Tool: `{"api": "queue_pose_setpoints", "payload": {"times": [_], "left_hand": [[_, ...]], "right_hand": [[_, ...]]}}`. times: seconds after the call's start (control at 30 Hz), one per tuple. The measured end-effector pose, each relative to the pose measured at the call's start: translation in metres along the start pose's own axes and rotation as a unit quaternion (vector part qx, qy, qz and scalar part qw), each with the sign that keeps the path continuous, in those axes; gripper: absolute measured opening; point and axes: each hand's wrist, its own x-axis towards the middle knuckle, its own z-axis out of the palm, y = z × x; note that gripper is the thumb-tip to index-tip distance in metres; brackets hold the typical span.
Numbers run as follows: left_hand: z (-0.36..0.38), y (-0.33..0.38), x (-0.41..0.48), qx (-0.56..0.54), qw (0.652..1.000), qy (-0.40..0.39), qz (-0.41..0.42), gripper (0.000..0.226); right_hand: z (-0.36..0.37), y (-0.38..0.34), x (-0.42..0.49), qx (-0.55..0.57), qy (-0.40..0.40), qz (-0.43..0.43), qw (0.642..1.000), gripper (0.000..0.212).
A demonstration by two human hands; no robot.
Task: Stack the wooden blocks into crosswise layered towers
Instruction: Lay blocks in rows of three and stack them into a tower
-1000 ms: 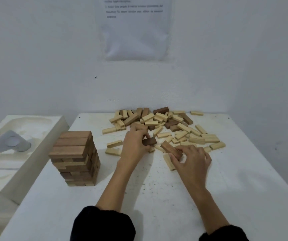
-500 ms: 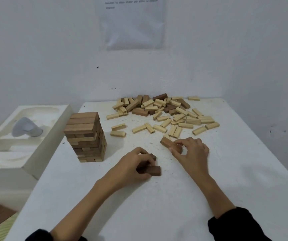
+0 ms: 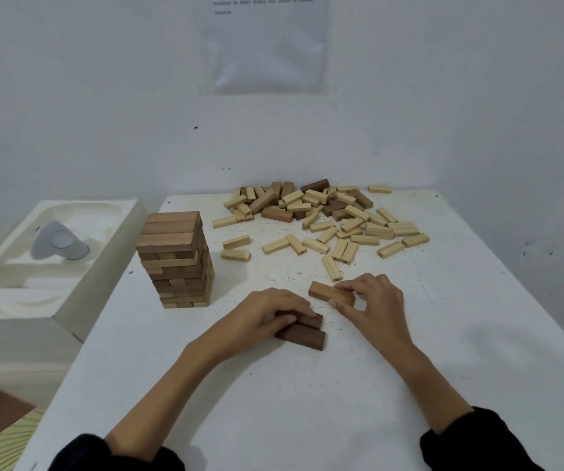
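My left hand (image 3: 267, 314) lies curled over two dark brown blocks (image 3: 304, 334) side by side on the white table (image 3: 274, 402), fingers on the rear one. To the right, my right hand (image 3: 370, 300) pinches a mid-brown block (image 3: 323, 291) between thumb and fingers, the block touching the table at a slant. A finished tower (image 3: 175, 258) of crosswise brown and pale layers stands to the left. A pile of loose pale and brown blocks (image 3: 324, 219) spreads across the back of the table.
A cream moulded tray (image 3: 80, 266) holding a grey-white object (image 3: 58, 244) sits beside the table's left edge. White walls close the back and right, with a paper sheet (image 3: 263, 45) taped up. The table's right edge runs diagonally.
Both hands came back from the pile toward the near middle of the table. The left hand brought dark blocks and set them down; the right hand carried the mid-brown block along.
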Motion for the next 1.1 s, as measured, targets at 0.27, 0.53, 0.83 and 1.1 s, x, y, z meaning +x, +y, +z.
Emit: {"api": "queue_pose_setpoints", "payload": {"times": [0.27,0.53,0.83,1.1], "left_hand": [[-0.005,-0.019,-0.013,-0.114,0.982,0.113,-0.097,0.048],[0.002,-0.026,-0.013,-0.089,0.988,0.009,-0.128,0.094],[0.008,-0.014,-0.012,-0.037,0.991,0.032,-0.122,0.082],[0.032,0.009,-0.037,0.174,0.958,-0.051,-0.222,0.127]], "right_hand": [[0.008,-0.008,-0.004,0.046,-0.029,-0.050,0.997,0.026],[-0.002,-0.015,-0.012,0.055,-0.213,-0.095,0.971,0.087],[-0.005,-0.015,-0.014,0.079,-0.228,-0.082,0.967,0.080],[-0.016,-0.022,-0.031,-0.137,-0.258,-0.011,0.956,0.137]]}}
